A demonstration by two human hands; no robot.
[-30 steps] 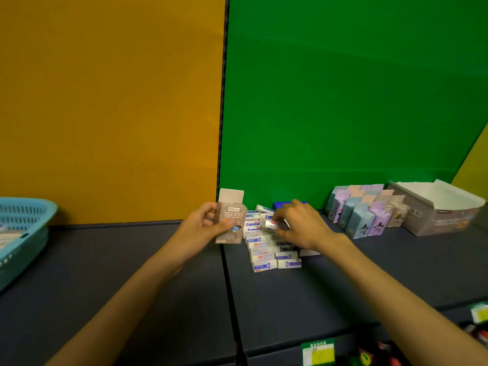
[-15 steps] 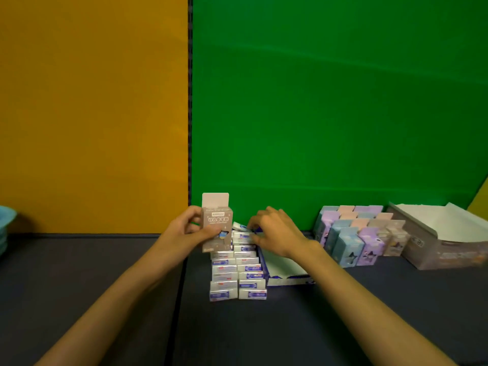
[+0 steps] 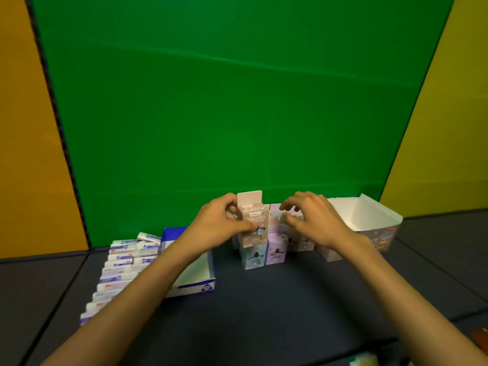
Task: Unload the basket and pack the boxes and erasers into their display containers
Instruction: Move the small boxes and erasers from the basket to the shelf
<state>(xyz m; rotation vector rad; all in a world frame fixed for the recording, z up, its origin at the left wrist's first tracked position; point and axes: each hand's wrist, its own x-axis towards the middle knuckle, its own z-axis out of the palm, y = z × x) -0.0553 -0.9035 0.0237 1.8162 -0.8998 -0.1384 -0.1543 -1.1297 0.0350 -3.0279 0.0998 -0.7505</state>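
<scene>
A grey box (image 3: pixel 252 223) with a raised top flap stands upright, held above a cluster of pastel boxes (image 3: pixel 266 250) standing on the dark table. Right of them sits an open white-lined display container (image 3: pixel 369 220). At the left, white erasers (image 3: pixel 124 262) lie in two rows beside an open blue tray (image 3: pixel 196 281).

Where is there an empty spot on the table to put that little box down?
The dark table is bare in front of the standing small boxes, between the blue tray and the grey display carton. It is crowded left, where erasers lie in rows, and around the box the left hand holds.
</scene>
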